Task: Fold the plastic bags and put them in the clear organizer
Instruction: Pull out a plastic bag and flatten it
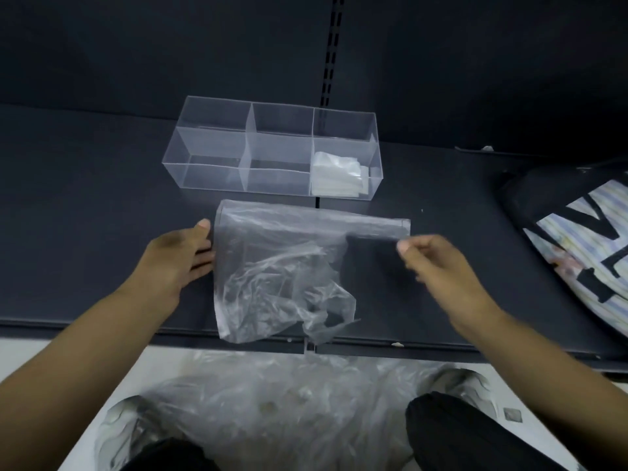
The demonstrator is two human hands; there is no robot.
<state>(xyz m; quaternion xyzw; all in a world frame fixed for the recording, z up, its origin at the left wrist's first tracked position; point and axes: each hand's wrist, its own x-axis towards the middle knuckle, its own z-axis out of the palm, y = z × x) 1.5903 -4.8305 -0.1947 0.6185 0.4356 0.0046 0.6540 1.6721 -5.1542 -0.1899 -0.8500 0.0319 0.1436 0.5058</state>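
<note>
A crumpled translucent plastic bag [272, 266] lies spread on the dark shelf, its lower end hanging over the front edge. My left hand [180, 256] rests with straight fingers against the bag's left edge. My right hand [431, 263] pinches the bag's upper right strip between thumb and fingers. Behind the bag stands the clear organizer [217, 154] with six compartments. Its front right compartment holds several folded white bags [336, 178]; the other compartments look empty.
A pile of loose plastic bags [278, 402] lies on the floor between my knees, below the shelf's front edge [102, 326]. A striped fabric bag with black letters [577, 243] sits on the shelf at right. The shelf's back wall rises behind the organizer.
</note>
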